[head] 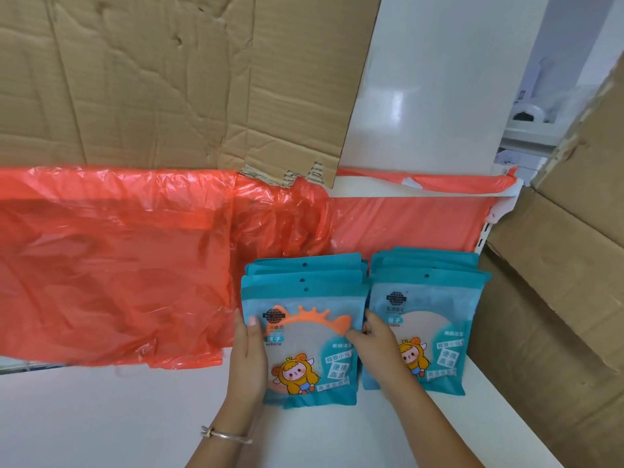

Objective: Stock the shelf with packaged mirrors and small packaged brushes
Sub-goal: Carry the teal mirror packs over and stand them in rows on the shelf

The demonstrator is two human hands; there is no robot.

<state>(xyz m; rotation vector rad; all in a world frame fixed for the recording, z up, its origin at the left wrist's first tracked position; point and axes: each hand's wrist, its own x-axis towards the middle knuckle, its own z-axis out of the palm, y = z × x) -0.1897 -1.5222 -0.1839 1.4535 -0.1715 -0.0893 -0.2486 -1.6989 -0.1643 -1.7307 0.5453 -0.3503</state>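
Observation:
Two stacks of teal packaged mirrors lie on the white shelf (101, 417). The left stack (304, 275) is fanned toward the back, and its front packet (314, 352) shows an orange crown-shaped mirror frame and a cartoon figure. My left hand (248, 359) grips that packet's left edge with the thumb on its face. On its right edge rests my right hand (378, 346), fingers on the packet, partly covering the right stack (435, 319). No brushes are in view.
Red plastic sheeting (118, 265) hangs along the shelf's back and left. Flattened cardboard (169, 79) leans above it. Brown cartons (557, 298) stand close against the right end of the shelf. A white upright panel (422, 96) rises behind.

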